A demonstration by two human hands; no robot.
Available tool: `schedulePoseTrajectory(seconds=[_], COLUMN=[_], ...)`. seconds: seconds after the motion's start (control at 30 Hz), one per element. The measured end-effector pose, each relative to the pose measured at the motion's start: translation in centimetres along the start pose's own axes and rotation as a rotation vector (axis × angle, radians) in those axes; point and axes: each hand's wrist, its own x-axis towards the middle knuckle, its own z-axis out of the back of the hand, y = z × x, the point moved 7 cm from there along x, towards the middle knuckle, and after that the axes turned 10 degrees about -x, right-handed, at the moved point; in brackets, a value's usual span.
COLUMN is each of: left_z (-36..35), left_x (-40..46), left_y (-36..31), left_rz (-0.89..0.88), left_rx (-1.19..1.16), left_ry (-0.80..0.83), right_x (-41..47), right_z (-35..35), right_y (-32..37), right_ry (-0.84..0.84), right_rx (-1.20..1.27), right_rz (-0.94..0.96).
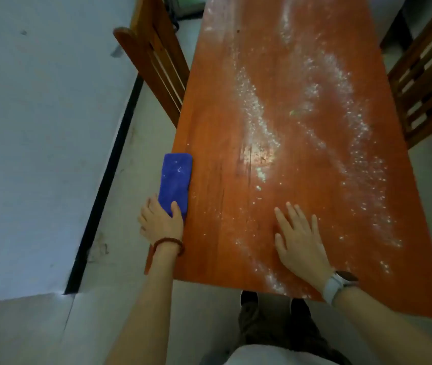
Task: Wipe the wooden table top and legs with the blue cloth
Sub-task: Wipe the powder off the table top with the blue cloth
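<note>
You are standing at the near short end of one wooden table (209, 154), whose long axis is running from 6 o'clock up toward 12 o'clock. Your left hand (161, 223) is gripping one folded blue cloth (176, 180) at the table's left edge, at about 9 o'clock from the table's middle; your thumb is lying over the cloth's near end and the fingers are curling round its outer side. The cloth is a long rectangle, its long axis lying along the table's edge, pointing away from you toward 12 o'clock, with part of it overhanging the edge. White specks are clinging to its top.

Your right hand (300, 242) is resting flat on the table top at about 5 o'clock, fingers straight and spread, pointing toward 11 o'clock, holding nothing. A watch with a pale strap (337, 284) is sitting on that wrist, and a dark red bead bracelet (168, 243) is circling the left one.

White powder (257, 114) is lying across the top in streaks, two main ones running lengthwise.

Two wooden chairs are showing: one (157, 64) at 10 o'clock against the left side, one (425, 83) at 2 o'clock on the right.
</note>
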Motion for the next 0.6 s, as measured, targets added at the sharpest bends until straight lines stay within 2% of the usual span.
schedulePoseTrajectory(seconds=[0.07,0.17,0.3,0.43,0.53,0.6], left_z=[-0.8,-3.0,-3.8,-4.6,-4.3,-3.6], left_x=[2.5,5.4,6.5,6.6,5.7,4.4], left_y=[0.7,1.8,2.1,1.4,0.8,-0.1], left_rz=[0.035,0.049,0.023,-0.057,-0.098,-0.122], left_rx=[0.067,0.093,0.128,0.025,0.015,-0.161], left_ry=[0.064,0.162,0.188,0.234,0.237,0.28], right_x=[1.0,1.5,1.5,2.3,2.7,2.8], right_z=[-0.4,-1.9,-2.0,-0.7,0.1,0.9], right_y=[1.0,1.9,1.9,2.3,2.7,3.7], right_ry=[-0.026,0.034,0.051,0.047,0.012,-0.07], right_rx=[-0.039,-0.058,-0.069,-0.025,0.105,0.244], right_rz=[-0.05,-0.092,-0.124,-0.191,-0.225,-0.186])
